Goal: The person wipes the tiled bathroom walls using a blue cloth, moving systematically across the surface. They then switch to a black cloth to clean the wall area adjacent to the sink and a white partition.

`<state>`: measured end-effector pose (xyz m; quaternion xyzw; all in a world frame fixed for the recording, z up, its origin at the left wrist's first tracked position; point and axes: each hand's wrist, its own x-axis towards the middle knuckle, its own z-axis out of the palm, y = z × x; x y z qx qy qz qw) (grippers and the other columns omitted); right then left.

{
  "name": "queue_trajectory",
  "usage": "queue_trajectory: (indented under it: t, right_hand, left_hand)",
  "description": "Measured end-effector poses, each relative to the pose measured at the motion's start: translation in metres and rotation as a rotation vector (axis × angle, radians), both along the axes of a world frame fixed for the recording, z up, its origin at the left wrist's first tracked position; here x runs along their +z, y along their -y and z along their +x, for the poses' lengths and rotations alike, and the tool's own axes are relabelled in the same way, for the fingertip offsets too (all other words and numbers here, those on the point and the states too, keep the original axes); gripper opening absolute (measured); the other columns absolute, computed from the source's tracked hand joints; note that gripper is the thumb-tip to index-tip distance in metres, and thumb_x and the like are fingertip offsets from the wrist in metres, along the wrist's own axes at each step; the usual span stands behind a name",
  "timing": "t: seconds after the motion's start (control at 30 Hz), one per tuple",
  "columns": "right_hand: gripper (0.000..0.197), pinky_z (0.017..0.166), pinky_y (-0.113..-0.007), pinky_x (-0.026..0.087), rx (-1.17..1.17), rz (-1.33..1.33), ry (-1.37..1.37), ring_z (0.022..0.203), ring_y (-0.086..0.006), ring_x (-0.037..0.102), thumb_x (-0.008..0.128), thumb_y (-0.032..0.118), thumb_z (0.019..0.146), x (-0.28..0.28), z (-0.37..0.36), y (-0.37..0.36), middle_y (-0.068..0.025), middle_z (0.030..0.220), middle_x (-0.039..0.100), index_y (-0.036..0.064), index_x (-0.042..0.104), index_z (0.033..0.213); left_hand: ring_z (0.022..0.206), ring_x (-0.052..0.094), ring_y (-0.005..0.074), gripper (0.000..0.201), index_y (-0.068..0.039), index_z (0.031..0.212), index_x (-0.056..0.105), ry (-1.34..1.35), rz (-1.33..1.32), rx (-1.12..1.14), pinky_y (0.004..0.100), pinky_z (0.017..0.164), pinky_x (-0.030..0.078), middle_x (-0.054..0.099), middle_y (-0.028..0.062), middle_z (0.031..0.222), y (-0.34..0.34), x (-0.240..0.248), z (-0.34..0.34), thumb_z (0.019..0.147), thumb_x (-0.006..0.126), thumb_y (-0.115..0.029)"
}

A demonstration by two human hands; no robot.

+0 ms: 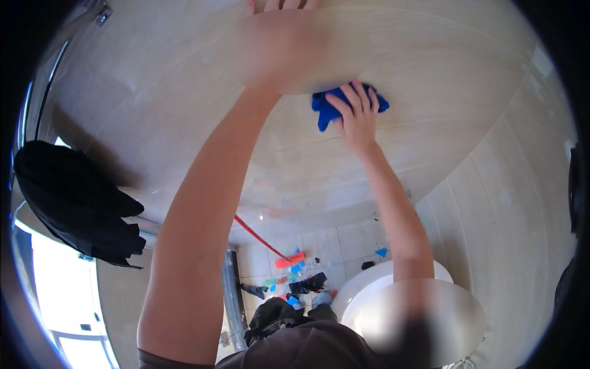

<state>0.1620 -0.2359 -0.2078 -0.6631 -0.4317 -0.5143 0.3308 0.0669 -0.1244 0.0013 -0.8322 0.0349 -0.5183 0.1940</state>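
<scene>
Reference: blue cloth (326, 112), bunched against the beige tiled wall (203, 74). It is covered by the right hand (358, 120), fingers spread over its top face. Right grip: clamped on the cloth, which is pinned between fingers and wall. Edges and a pointed lower-left corner are left poking out.

Left hand (283, 46) is placed above and left of the cloth, at the wall. Most of it is blurred out, fingers only seen at the top edge; whether that grip is apart, together or on something cannot be told.

Handling, judged: cloth should be light, soft, limp, not fragile. More weight expected if wet; dampness can't be read. Wall looks smooth with some sheen, so low drag is likely, and the cloth could be lost from under the fingers if pressed only at an edge. Best held at the middle of the bunch, pressure spread, loose corner tucked in.

Around: black fabric (74, 203) is hung well left of and below the cloth. Red long-handled floor tool (289, 261) is seen below and left of it, near scattered litter (309, 283). White rimmed fixture (362, 289) is below it, partly blurred; toilet or basin unclear.
</scene>
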Motion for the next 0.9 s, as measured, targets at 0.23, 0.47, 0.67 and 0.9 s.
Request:
queue_trajectory:
  t: [0.23, 0.47, 0.67, 0.9]
  right_hand:
    - [0.042, 0.11, -0.054, 0.025, -0.057, 0.226, 0.152, 0.136, -0.0344, 0.039, 0.049, 0.028, 0.091, 0.163, 0.028, 0.007, -0.0095, 0.148, 0.044, 0.015, 0.053, 0.131]
    - [0.035, 0.104, -0.051, 0.034, -0.219, 0.38, 0.211, 0.121, -0.0364, 0.05, 0.05, 0.013, 0.087, 0.13, 0.003, -0.006, -0.0173, 0.131, 0.054, 0.0087, 0.057, 0.121]
    - [0.048, 0.11, -0.055, 0.024, -0.107, 0.285, 0.015, 0.137, -0.0348, 0.039, 0.061, 0.029, 0.081, 0.013, 0.007, -0.016, -0.0068, 0.151, 0.044, 0.0261, 0.058, 0.129]
    - [0.056, 0.108, -0.058, 0.03, -0.11, 0.097, -0.22, 0.138, -0.0373, 0.037, 0.07, 0.018, 0.074, -0.127, -0.028, -0.018, -0.0081, 0.152, 0.041, 0.0277, 0.06, 0.128]
  left_hand:
    - [0.145, 0.032, 0.0301, 0.065, -0.01, 0.145, 0.046, 0.134, 0.057, -0.057, 0.058, 0.112, 0.026, 0.037, 0.0089, 0.156, -0.02, -0.013, 0.007, 0.084, 0.058, -0.027]
    - [0.145, 0.031, 0.0297, 0.064, -0.01, 0.144, 0.046, 0.163, 0.1, -0.065, 0.0577, 0.112, 0.026, 0.035, 0.0087, 0.157, -0.017, -0.014, 0.012, 0.083, 0.059, -0.027]
    - [0.145, 0.032, 0.0294, 0.064, -0.01, 0.144, 0.046, 0.134, 0.102, 0.002, 0.0578, 0.113, 0.025, 0.034, 0.0089, 0.157, -0.008, -0.008, 0.006, 0.083, 0.058, -0.025]
    - [0.143, 0.034, 0.0303, 0.064, -0.011, 0.143, 0.048, 0.244, 0.137, -0.077, 0.0589, 0.112, 0.026, 0.038, 0.0091, 0.155, -0.016, -0.015, 0.022, 0.081, 0.056, -0.024]
